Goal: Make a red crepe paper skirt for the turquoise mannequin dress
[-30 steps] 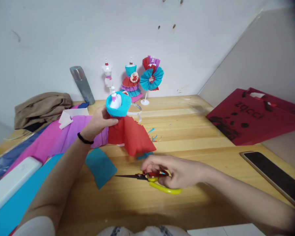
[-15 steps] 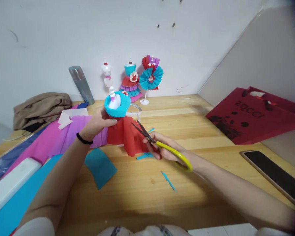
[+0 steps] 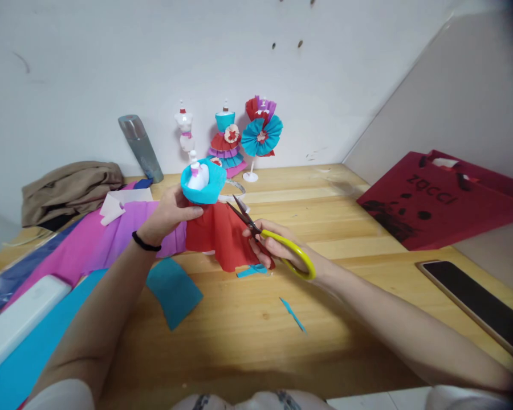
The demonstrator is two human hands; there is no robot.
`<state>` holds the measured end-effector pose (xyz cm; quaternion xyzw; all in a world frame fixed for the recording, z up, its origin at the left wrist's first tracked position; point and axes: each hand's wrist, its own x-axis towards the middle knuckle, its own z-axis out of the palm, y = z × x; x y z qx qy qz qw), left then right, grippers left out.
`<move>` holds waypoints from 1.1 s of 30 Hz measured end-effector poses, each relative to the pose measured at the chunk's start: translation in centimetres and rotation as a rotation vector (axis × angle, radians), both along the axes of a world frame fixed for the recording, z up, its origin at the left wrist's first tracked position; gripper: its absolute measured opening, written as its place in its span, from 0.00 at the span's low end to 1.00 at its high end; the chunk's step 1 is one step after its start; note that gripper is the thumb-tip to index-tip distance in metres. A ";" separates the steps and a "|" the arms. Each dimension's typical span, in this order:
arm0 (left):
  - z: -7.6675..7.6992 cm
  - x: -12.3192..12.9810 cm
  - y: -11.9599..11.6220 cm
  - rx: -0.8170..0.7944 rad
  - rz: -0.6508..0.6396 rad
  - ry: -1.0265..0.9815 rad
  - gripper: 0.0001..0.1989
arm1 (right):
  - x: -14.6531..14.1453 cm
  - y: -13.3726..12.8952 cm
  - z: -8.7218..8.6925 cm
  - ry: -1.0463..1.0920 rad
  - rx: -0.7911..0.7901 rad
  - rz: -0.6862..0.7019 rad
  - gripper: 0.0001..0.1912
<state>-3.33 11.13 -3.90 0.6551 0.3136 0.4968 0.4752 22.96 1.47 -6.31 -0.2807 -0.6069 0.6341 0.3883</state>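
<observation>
My left hand (image 3: 171, 213) is wrapped round a small white mannequin (image 3: 197, 175) with a wide blue paper band (image 3: 212, 188) about its top. Below the band, red crepe paper (image 3: 226, 236) spreads down to the table. My right hand (image 3: 269, 242) holds yellow-handled scissors (image 3: 288, 250); their dark blades are apart and point up and left, near the right edge of the blue band. A blue paper piece (image 3: 174, 293) and thin blue scraps (image 3: 293, 314) lie on the wood in front.
Behind stand a bare mannequin (image 3: 183, 128), two dressed ones (image 3: 226, 142) (image 3: 262, 135) and a grey bottle (image 3: 140, 148). Brown cloth (image 3: 72, 191), purple paper (image 3: 128, 236) and a white box (image 3: 25, 322) are left. A red bag (image 3: 444, 199) and phone (image 3: 474, 304) are right.
My right hand has moved left and slightly up with the scissors, bringing the open blades closer to the blue band. My left hand and the mannequin have barely moved.
</observation>
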 end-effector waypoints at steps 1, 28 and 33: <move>0.0 0.0 0.0 0.000 0.004 0.006 0.23 | -0.1 0.0 0.0 -0.003 -0.001 0.001 0.29; -0.5 -0.2 0.4 0.005 -0.046 -0.013 0.25 | -0.4 0.7 -1.5 0.169 -0.065 0.084 0.28; -0.2 -0.1 0.0 -0.020 -0.023 -0.027 0.23 | -0.7 1.0 -1.7 0.215 0.010 0.095 0.27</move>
